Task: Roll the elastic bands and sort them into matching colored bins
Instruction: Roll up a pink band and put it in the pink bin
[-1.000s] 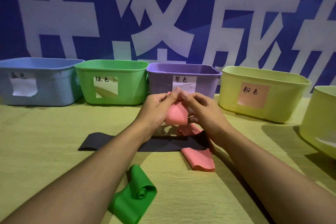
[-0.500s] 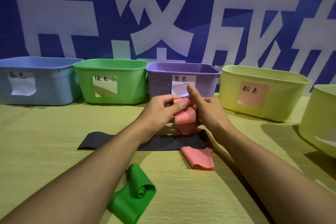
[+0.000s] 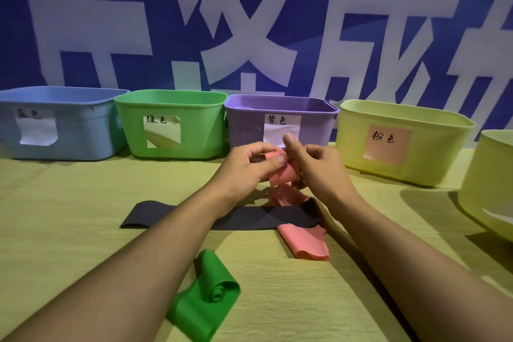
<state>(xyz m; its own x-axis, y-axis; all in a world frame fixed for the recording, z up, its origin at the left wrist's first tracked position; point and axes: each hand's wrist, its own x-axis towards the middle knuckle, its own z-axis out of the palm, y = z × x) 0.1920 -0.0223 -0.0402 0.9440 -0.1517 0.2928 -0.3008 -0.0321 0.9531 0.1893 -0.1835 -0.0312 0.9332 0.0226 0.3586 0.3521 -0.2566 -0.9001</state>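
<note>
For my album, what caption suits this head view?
Both hands, left hand and right hand, rolling a pink band before colored bins.

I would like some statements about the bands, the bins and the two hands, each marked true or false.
1. Both hands, left hand and right hand, hold the pink band. True.
2. The green band lies inside the green bin. False: it lies on the table, partly rolled, near the left forearm.
3. The black band lies flat on the table. True.
4. The pink band is fully rolled. False: its loose end trails down onto the table.
5. The purple bin stands between the green bin and the bin with the pink label. True.
</note>
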